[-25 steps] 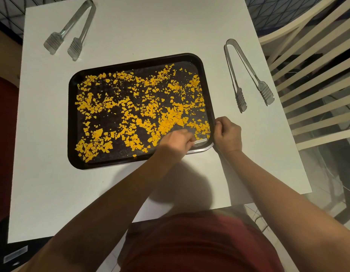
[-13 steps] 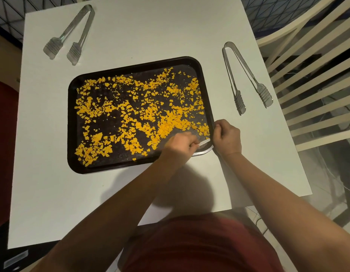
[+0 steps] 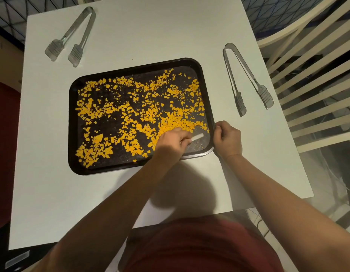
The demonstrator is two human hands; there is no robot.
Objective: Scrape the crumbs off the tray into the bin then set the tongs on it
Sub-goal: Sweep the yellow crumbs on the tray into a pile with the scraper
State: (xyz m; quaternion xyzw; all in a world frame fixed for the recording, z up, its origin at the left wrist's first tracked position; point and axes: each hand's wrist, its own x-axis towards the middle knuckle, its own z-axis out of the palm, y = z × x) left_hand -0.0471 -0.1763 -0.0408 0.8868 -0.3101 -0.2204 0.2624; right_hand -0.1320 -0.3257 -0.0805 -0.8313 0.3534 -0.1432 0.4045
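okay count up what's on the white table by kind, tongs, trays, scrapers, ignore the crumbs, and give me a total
Tongs: 2, far left and right of the tray
Tray: 1
Scraper: 1, a pale strip held by the left hand
Total: 4

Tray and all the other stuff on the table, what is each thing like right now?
Tray: flat on the table, still covered in crumbs.
Crumbs: scattered over the tray.
Scraper: on the tray's near right corner.
Left hand: grips the scraper.
Right hand: grips the tray's right edge.
Left tongs: sprung open, untouched.
Right tongs: sprung open, untouched.
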